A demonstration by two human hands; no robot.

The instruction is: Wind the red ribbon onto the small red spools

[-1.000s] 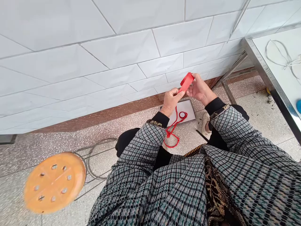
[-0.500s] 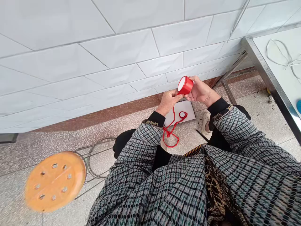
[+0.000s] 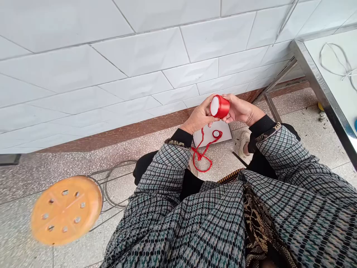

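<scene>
A roll of red ribbon with a white round end is held in front of the wall, between both hands. My left hand grips its left side, thumb and fingers closed about the edge. From the right, my right hand holds the other side of the roll, its fingers partly hidden behind it. Below the hands lies a white board or box lid. On it rests a small spool of red ribbon, whose loose loops trail onto the floor.
An orange round stool with holes in its seat and thin metal legs stands at left. To the right is a metal-framed table with a white cable on top. White wall tiles rise ahead above the speckled floor.
My left hand has moved up and further around the roll's left side. The roll has turned slightly and come a little lower, with its white end facing me more.
</scene>
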